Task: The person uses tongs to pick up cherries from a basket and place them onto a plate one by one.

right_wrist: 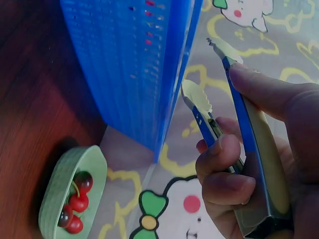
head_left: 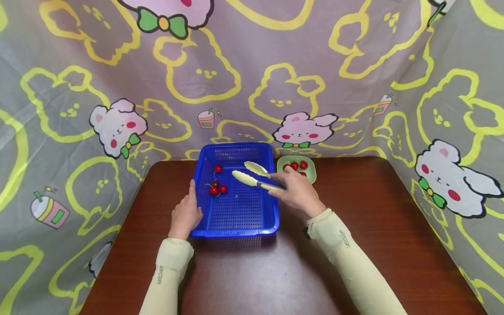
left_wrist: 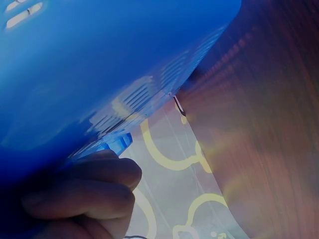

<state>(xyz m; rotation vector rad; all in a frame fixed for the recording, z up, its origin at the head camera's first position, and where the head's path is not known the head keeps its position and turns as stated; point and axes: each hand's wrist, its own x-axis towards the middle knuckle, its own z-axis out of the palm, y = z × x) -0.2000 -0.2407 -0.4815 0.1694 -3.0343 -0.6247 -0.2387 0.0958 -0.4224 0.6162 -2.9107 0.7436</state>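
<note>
In the head view my right hand (head_left: 298,191) grips a pair of tongs (head_left: 256,179) with cream tips, held over the right side of a blue plastic basket (head_left: 236,233). The tips stand apart with nothing between them. In the right wrist view the thumb and fingers wrap the tongs' (right_wrist: 249,134) arms. My left hand (head_left: 186,214) is at the basket's left rim, and in the left wrist view its fingers (left_wrist: 99,194) curl at the rim. Several red cherries (head_left: 214,191) with stems lie in the basket's left half.
A small green dish (head_left: 311,169) with several cherries (right_wrist: 78,202) stands behind my right hand, right of the basket. The brown wooden table (head_left: 354,210) meets a patterned cloth (head_left: 244,87) at its back and sides.
</note>
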